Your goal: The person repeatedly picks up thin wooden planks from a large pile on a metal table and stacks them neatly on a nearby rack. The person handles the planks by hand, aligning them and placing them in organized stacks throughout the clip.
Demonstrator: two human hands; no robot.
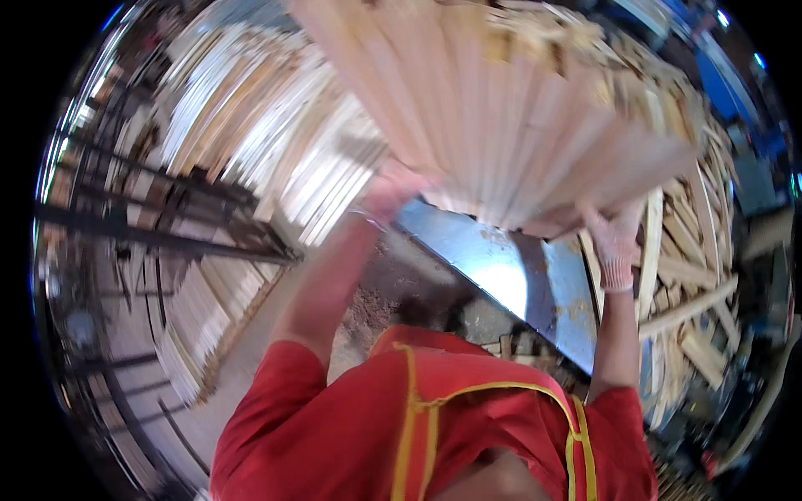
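A wide layer of reddish-brown wooden boards (493, 125), side by side, is held out in front of me, tilted and smeared by motion. At its near left corner, my left hand (397, 190) is closed on the boards' edge, its fingers blurred and partly hidden. My right hand (616, 238), in a pale knitted glove, grips the near right edge with the thumb on top and the other fingers mostly out of sight underneath. Below the boards lies a shiny metal table (468, 250), partly covered by them.
Long stacked wooden strips (251, 117) fill the far left, beside a dark metal bar frame (167, 238). Another stack of boards (205, 321) sits lower left. A heap of loose wood offcuts (689, 242) lies to the right. Sawdust (376, 292) covers the floor near me.
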